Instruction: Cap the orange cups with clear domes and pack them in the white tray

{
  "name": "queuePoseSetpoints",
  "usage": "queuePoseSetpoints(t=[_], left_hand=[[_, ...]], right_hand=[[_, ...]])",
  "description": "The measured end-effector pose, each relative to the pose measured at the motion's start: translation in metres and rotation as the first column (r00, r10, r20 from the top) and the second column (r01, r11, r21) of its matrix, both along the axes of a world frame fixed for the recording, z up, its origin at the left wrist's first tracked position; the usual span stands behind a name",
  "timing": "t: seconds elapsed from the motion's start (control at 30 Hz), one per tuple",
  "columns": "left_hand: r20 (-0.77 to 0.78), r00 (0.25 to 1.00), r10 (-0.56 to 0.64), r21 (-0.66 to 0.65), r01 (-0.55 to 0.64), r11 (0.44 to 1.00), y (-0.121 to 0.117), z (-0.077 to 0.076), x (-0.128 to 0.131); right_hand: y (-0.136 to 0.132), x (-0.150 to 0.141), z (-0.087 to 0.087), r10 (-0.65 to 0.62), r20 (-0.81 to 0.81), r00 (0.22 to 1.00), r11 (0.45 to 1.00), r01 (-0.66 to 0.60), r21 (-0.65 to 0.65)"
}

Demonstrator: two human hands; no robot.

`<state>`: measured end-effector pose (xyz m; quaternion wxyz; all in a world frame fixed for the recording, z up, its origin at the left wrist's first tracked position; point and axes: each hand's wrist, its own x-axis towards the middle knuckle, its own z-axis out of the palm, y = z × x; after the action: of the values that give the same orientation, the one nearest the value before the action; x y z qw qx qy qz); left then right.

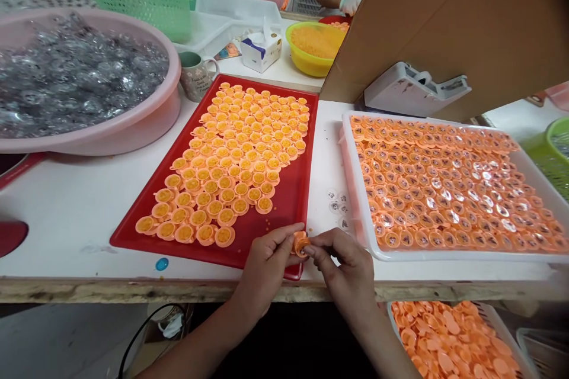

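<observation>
Above the near right corner of a red tray (296, 189), my left hand (267, 260) is closed on a small orange toy cup and saucer (300, 243). My right hand (347, 266) is pinched at the cup's opening, on what looks like a small clear disc with a dark print; the fingertips partly cover it. Many orange cups and saucers (226, 196) with yellow bits inside stand in rows on the red tray. A few loose printed clear discs (334, 206) lie between the trays.
A white tray (373, 243) of cups with printed discs stands right. At left is a pink basin (164, 92) of clear pieces, beside a mug (194, 80). Behind are a tissue box (262, 53), a yellow bowl (306, 65), a tape dispenser (409, 92) and other people's hands.
</observation>
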<state>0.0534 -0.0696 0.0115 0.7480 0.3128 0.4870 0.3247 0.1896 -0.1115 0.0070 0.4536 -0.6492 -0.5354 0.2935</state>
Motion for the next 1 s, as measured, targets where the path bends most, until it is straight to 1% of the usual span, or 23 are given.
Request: queuePoseSetpoints(t=[0.13, 0.23, 0.33, 0.43, 0.53, 0.63, 0.73, 0.8, 0.83, 0.9, 0.97, 1.0], left_hand=[[-0.043, 0.999, -0.002, 0.077, 0.005, 0.997, -0.004, 0.000, 0.000], [-0.061, 0.998, -0.008, 0.125, 0.015, 0.992, -0.005, 0.001, 0.000], [-0.027, 0.999, -0.023, 0.141, 0.027, 0.990, -0.004, 0.002, -0.003], [0.051, 0.997, -0.054, 0.153, 0.046, 0.987, -0.004, 0.002, -0.006], [0.060, 0.994, -0.089, 0.203, 0.076, 0.976, -0.003, 0.000, -0.009], [0.058, 0.996, -0.074, 0.226, 0.059, 0.972, -0.003, -0.002, -0.009], [0.064, 0.997, -0.051, 0.227, 0.035, 0.973, -0.003, -0.003, -0.009], [0.049, 0.998, -0.048, 0.252, 0.034, 0.967, -0.002, -0.002, -0.010], [0.028, 0.998, -0.057, 0.286, 0.046, 0.957, -0.002, -0.001, -0.010], [-0.033, 0.996, -0.084, 0.393, 0.090, 0.915, -0.001, 0.001, -0.011], [-0.089, 0.991, -0.097, 0.476, 0.128, 0.870, 0.000, 0.002, -0.011], [-0.102, 0.991, -0.091, 0.490, 0.130, 0.862, 0.000, 0.002, -0.011]], right_hand=[[0.000, -0.005, -0.004, -0.087, -0.079, 0.993, 0.989, 0.076, -0.127], [-0.001, -0.008, -0.006, -0.112, -0.145, 0.983, 0.985, 0.090, -0.149], [-0.003, -0.008, -0.004, -0.051, -0.208, 0.977, 0.996, 0.036, -0.076], [-0.005, -0.009, 0.000, -0.001, -0.166, 0.986, 1.000, 0.004, 0.016], [-0.008, -0.010, 0.001, -0.004, -0.127, 0.992, 0.996, 0.015, 0.091], [-0.010, -0.012, 0.001, -0.011, -0.081, 0.997, 0.987, 0.024, 0.160], [-0.010, -0.014, 0.000, -0.012, -0.034, 0.999, 0.980, 0.019, 0.199], [-0.009, -0.014, 0.001, -0.017, -0.008, 1.000, 0.974, 0.018, 0.225], [-0.008, -0.014, 0.001, -0.020, 0.007, 1.000, 0.972, 0.017, 0.236], [-0.008, -0.015, 0.002, -0.015, 0.034, 0.999, 0.970, 0.006, 0.244], [-0.008, -0.015, 0.002, -0.009, 0.042, 0.999, 0.976, -0.001, 0.219], [-0.008, -0.016, 0.002, -0.011, 0.035, 0.999, 0.981, 0.004, 0.194]])
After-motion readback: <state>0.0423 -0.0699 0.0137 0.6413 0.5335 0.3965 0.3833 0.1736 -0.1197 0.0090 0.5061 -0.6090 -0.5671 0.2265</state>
